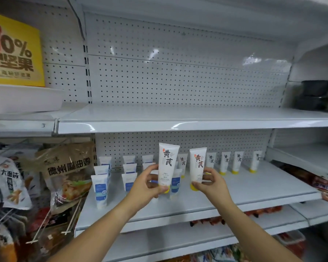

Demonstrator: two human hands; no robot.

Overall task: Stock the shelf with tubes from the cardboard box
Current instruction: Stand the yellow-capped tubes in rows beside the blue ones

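**Head view of a white shop shelf (254, 188), seen from the front.** My left hand (150, 183) grips the left tube (167, 163), thumb and fingers curled round its lower part just above the yellow cap. This tube stands upright, cap down, over the middle of the shelf. My right hand (211, 183) pinches the right tube (197, 165) at its lower end, between thumb and fingers. This tube is also cap down and nearly upright. The two held tubes are near each other but apart. I cannot tell whether either cap touches the shelf surface.

A row of yellow-capped tubes (237, 162) of the same kind stands upright along the shelf's back edge, against the pegboard back panel (178, 82). It runs from behind my left tube toward the right back corner.

The left half of the shelf carries blue-labelled tubes (100, 188). They stand upright in files that run from the back edge toward the front edge, and the file nearest my left hand is partly hidden by it.

Above is an upper shelf (178, 118). Snack bags (68, 171) hang beyond the left edge, with a yellow sign (13, 50) higher up. Black containers (316, 95) sit at the upper right.
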